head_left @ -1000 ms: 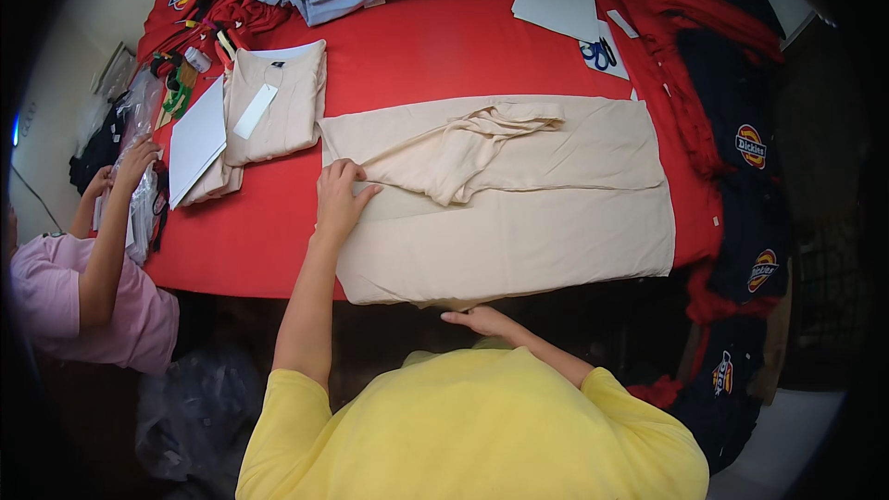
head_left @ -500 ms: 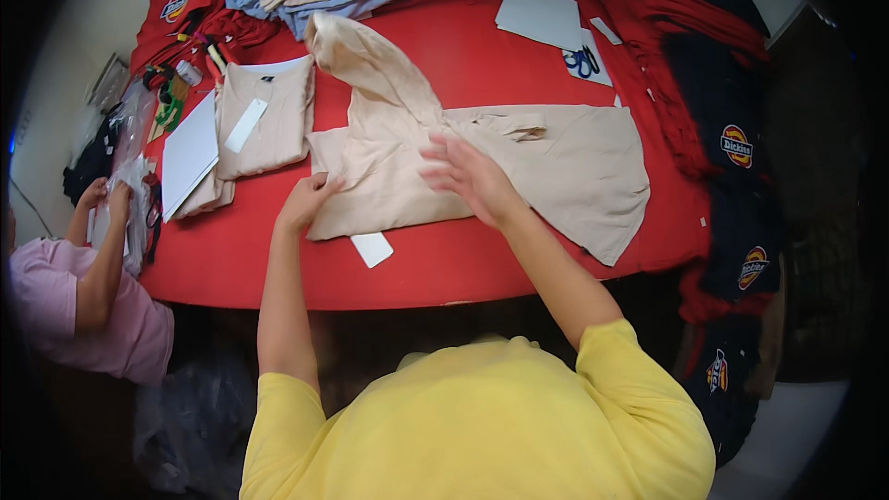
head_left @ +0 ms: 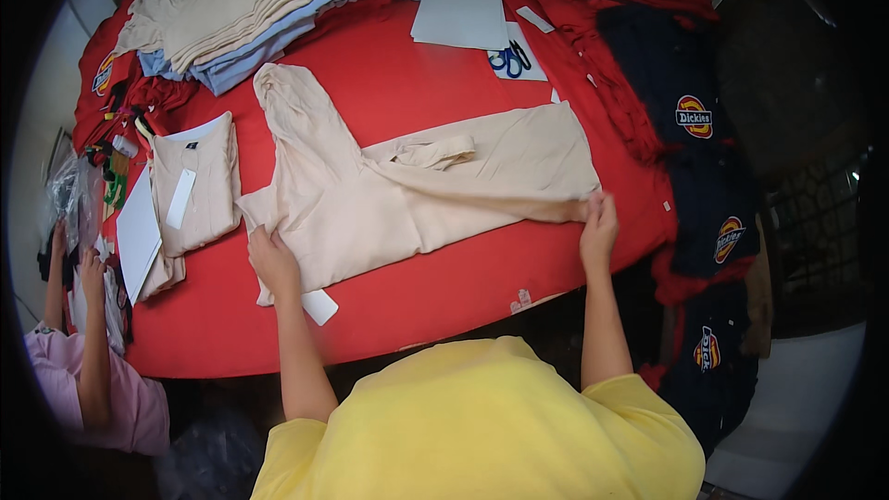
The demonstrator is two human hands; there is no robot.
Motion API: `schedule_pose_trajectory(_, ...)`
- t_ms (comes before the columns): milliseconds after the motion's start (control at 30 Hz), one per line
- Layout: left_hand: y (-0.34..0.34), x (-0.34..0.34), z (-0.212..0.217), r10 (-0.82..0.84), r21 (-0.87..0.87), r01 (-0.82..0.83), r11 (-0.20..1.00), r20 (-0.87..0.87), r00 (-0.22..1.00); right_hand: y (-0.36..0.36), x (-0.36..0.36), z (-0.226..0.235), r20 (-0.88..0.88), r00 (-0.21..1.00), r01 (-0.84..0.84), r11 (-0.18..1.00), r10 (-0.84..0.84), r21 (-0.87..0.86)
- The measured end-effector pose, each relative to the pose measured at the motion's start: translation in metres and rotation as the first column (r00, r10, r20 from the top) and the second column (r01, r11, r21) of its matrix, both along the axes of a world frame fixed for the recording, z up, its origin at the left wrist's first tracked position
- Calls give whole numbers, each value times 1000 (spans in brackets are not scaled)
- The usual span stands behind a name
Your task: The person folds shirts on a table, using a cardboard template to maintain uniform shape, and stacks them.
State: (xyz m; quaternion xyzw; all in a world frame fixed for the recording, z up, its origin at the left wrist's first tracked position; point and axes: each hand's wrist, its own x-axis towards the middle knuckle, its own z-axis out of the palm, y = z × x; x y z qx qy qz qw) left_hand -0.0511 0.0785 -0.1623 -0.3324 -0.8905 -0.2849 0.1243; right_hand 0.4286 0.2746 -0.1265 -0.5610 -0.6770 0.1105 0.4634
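Observation:
A beige long-sleeved shirt (head_left: 361, 213) lies partly folded on the red-covered table (head_left: 370, 324), one sleeve pointing toward the far side. At its left end, my left hand (head_left: 275, 264) is closed on the fabric edge. My right hand (head_left: 600, 227) pinches the hem corner at the right end, and the near side of the hem is turned inward in a long fold. A white tag (head_left: 320, 306) sticks out from under the shirt beside my left wrist. The fingertips of my left hand are partly hidden against the cloth.
Folded beige shirts (head_left: 199, 185) with white card (head_left: 139, 236) sit at left. Far left are stacked beige garments (head_left: 269, 0) over blue ones. White sheets (head_left: 460, 16) and scissors (head_left: 510, 59) lie at the back. Dark garments (head_left: 708, 194) line the right. A co-worker (head_left: 97, 389) handles clear plastic.
My right hand has moved from above the shirt's middle to its hem corner and taken hold, turning the near hem side inward. My left hand stays at the left end. The view has shifted.

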Motion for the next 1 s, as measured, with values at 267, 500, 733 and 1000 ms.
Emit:
schedule_pose_trajectory(267, 3, -26, 2, -25, 114, 29, 993, -37, 999, 184, -43, 22, 374, 924, 117, 990, -79, -79)
schedule_pose_trajectory(500, 3, -26, 8, 57, 62, -57, 996, -2, 998, 205, -53, -17, 399, 901, 180, 984, -170, 11)
schedule_pose_trajectory(733, 5, -23, 12, 33, 121, -44, 992, 89, 995, 190, -151, 13, 310, 937, -242, 939, 160, 245)
schedule_pose_trajectory(1000, 13, -30, 9, 19, 161, -37, 986, 110, 994, 156, -474, -2, 219, 803, -538, 832, 555, -135)
